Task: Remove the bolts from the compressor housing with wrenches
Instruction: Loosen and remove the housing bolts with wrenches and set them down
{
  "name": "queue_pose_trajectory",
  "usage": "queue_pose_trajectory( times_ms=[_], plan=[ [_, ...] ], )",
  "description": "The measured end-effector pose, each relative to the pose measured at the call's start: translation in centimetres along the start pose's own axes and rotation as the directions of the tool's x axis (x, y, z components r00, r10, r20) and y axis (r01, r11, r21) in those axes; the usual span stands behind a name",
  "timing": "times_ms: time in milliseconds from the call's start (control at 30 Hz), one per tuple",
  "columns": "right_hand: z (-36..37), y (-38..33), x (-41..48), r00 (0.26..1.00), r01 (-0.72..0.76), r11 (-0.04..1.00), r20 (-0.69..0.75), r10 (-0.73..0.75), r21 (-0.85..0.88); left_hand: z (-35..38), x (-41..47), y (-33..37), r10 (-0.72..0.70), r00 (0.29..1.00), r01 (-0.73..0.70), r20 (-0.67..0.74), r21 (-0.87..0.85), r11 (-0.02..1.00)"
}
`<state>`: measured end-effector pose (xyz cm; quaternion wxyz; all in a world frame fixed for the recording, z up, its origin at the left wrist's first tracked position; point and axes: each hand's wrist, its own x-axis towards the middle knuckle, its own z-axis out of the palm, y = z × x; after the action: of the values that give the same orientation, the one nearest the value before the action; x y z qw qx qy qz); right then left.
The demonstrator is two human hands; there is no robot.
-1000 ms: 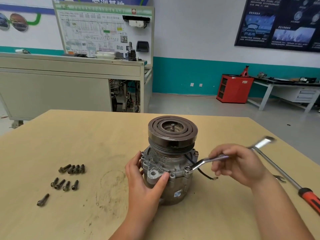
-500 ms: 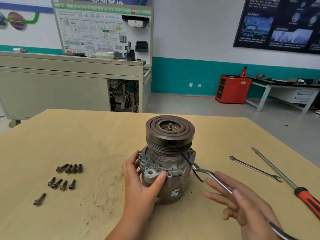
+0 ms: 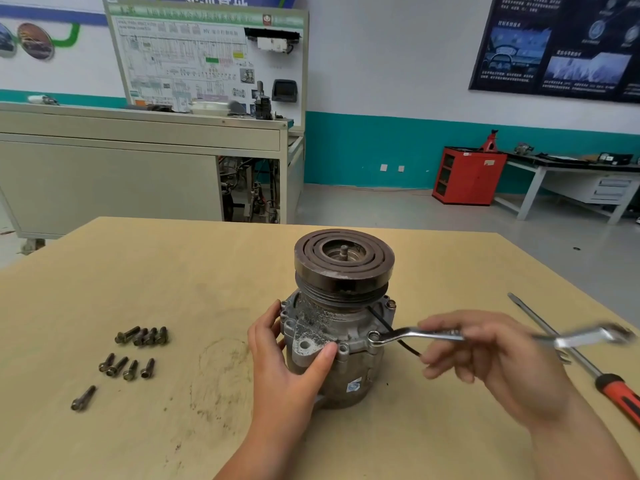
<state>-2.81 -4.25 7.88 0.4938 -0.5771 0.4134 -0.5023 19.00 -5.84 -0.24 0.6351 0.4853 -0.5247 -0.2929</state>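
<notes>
Head view. The compressor (image 3: 337,327) stands upright near the middle of the table (image 3: 173,265), pulley end up. The left hand (image 3: 291,365) is wrapped around its near-left side, thumb pressed on the flange below a mounting ear, fingers curled behind the housing. The right hand (image 3: 485,355) holds the shank of a wrench (image 3: 433,336) in a loose curl of the fingers; it is blurred, so how tightly it closes cannot be told. The ring end of the wrench sits over a bolt (image 3: 373,337) on the right side of the flange, and the open end points away to the right. Nine loose bolts (image 3: 138,351) lie in three groups well to the left. A screwdriver (image 3: 575,358) with a red handle lies at the right edge, just beside a second, partly hidden wrench (image 3: 564,356).

To do this step well, the ring should probably be seated fully down over the bolt head before each pull, the shank kept level with the flange, and the left hand pressed firmly so the housing does not twist. The black wire (image 3: 398,337) under the shank could snag.
</notes>
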Motion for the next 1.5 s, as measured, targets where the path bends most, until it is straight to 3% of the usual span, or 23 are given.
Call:
queue_pose_trajectory(
  times_ms=[67,167,233,333,367,433,467,533,600,767,933,1067,1200,1300,1400,1500],
  plan=[
    [-0.6,0.1,2.4,0.993,-0.096,0.992,0.075,0.09,0.076,-0.1,0.0,0.1,0.001,1.0,-0.001,0.004,0.002,1.0],
    [-0.8,0.8,4.8,0.978,-0.158,0.95,0.173,0.114,0.269,-0.1,0.0,0.2,-0.009,1.0,0.009,0.01,0.001,1.0],
    [-0.9,1.0,4.7,0.977,-0.138,0.909,0.205,0.06,0.393,-0.1,0.0,0.3,-0.014,1.0,0.014,0.014,0.001,1.0],
    [-1.2,2.2,2.5,0.953,-0.069,0.714,0.258,-0.159,0.697,-0.1,0.0,0.4,-0.025,0.999,0.025,0.022,-0.004,1.0],
    [-1.1,2.3,1.3,0.946,0.037,0.674,0.191,-0.261,0.737,-0.1,-0.1,0.4,-0.029,0.999,0.029,0.023,-0.005,1.0],
    [-0.5,1.8,-1.6,0.968,0.075,0.637,0.098,-0.232,0.767,-0.1,-0.1,0.5,-0.035,0.999,0.035,0.021,-0.012,0.999],
    [0.2,1.8,-2.1,0.971,0.103,0.644,0.063,-0.23,0.758,-0.1,-0.1,0.5,-0.035,0.999,0.035,0.019,-0.015,0.999],
    [1.4,2.6,-3.2,0.98,0.141,0.778,0.026,-0.198,0.612,-0.1,-0.1,0.4,-0.034,0.999,0.034,0.016,-0.018,0.999],
    [2.5,2.3,-4.5,0.96,0.239,0.93,-0.213,-0.182,0.279,-0.1,-0.1,0.4,-0.031,0.999,0.031,0.011,-0.025,0.999],
    [5.1,2.2,-5.2,0.976,0.119,0.991,-0.188,-0.105,0.061,0.0,0.0,0.5,-0.018,1.0,0.018,0.0,-0.03,0.999],
    [5.1,1.6,-5.0,0.966,0.166,0.98,-0.18,-0.184,-0.113,-0.1,-0.1,0.5,-0.018,1.0,0.018,0.002,-0.025,1.0],
    [1.4,0.4,-1.2,0.998,0.018,1.0,-0.06,-0.019,-0.017,0.0,-0.1,0.5,-0.027,1.0,0.027,0.009,-0.033,0.999],
    [-0.6,-0.4,4.4,0.981,-0.165,0.983,0.113,0.156,0.077,0.1,-0.1,0.7,-0.026,1.0,0.026,0.004,-0.042,0.999],
    [-1.1,-0.4,5.7,0.979,-0.122,0.98,0.184,0.092,0.158,0.0,-0.1,0.6,-0.028,1.0,0.028,0.001,-0.04,0.999],
    [-1.7,0.4,3.7,0.997,-0.01,0.934,0.073,-0.018,0.358,0.0,0.0,0.7,-0.03,1.0,0.03,0.006,-0.044,0.999],
    [-0.7,1.6,0.2,0.993,0.117,0.93,-0.028,-0.115,0.348,0.0,0.0,0.5,-0.031,0.999,0.032,0.007,-0.043,0.999]
  ],
)
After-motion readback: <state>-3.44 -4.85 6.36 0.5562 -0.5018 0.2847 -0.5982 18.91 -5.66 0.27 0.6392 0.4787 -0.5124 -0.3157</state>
